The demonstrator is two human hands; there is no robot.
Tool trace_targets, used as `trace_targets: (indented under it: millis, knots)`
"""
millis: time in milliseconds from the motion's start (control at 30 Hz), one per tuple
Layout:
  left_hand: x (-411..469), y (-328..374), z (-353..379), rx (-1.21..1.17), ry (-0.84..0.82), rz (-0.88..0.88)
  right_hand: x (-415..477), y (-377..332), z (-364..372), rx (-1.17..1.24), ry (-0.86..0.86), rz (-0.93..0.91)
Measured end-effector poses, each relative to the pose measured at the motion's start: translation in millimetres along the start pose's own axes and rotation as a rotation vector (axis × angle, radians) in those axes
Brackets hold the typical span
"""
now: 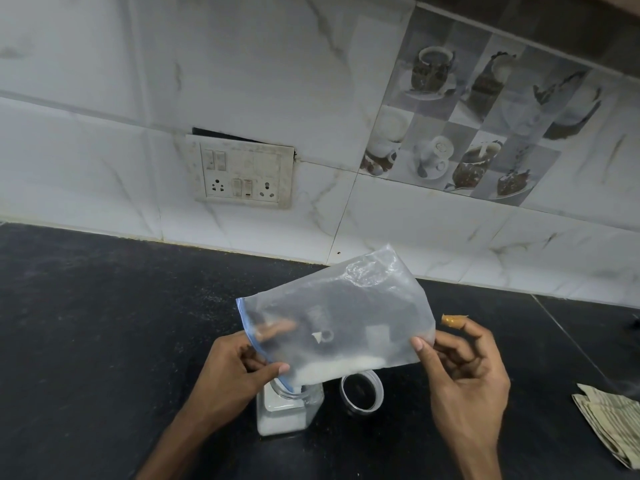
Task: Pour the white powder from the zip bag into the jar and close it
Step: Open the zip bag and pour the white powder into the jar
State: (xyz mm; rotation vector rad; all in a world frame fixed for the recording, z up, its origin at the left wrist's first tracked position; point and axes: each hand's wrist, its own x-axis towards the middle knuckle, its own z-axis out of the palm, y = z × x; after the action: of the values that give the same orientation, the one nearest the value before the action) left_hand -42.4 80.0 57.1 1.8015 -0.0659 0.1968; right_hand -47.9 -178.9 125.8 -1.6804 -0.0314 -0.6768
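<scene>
Powder (pixel 341 367) lies banked along the low edge of the zip bag (pixel 346 313), which is held on a slant above the jar (pixel 282 412) so that the heap can slide towards the blue zip end. That end dips into the jar's mouth, at about 7 o'clock on the bag.

The left hand (pixel 232 368) pinches the bag just beside the zip, thumb in front and fingers (pixel 277 329) behind the plastic, probably to keep the mouth steady over the jar. The right hand (pixel 467 372) pinches the opposite bottom corner, at about 4 o'clock on the bag, between thumb and fingers (pixel 420 344), which lets it lift or shake that end as needed.

The jar stands upright on the dark bench (pixel 104 323) with a white layer already in its base. Its lid (pixel 362 391) lies just beside it at 3 o'clock, hollow side up, within easy reach for closing. The pour looks only part done, since much powder sits in the bag.

A folded striped cloth (pixel 609 424) rests well apart, also out at 3 o'clock. On the tiled wall at 12 o'clock is a switchboard (pixel 242 173).

No brand or writing can be read (a small pale mark on the bag's face is too blurred to make out).
</scene>
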Motion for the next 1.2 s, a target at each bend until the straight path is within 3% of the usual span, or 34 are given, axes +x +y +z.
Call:
trace_targets:
  millis: [400, 600, 800, 1200]
  knots:
    - [0, 0, 1, -0.006, -0.003, 0.015, -1, 2, -1, -0.04, -0.019, -0.024]
    - [1, -5, 2, -0.031, -0.01, 0.024, 3, 13, -10, -0.204, -0.416, 0.154]
    - [0, -11, 3, -0.011, 0.017, -0.013, 3, 13, -14, -0.334, -0.335, 0.141]
    - [1, -11, 1, -0.03, 0.001, 0.007, 1, 9, -10, -0.347, -0.368, 0.205]
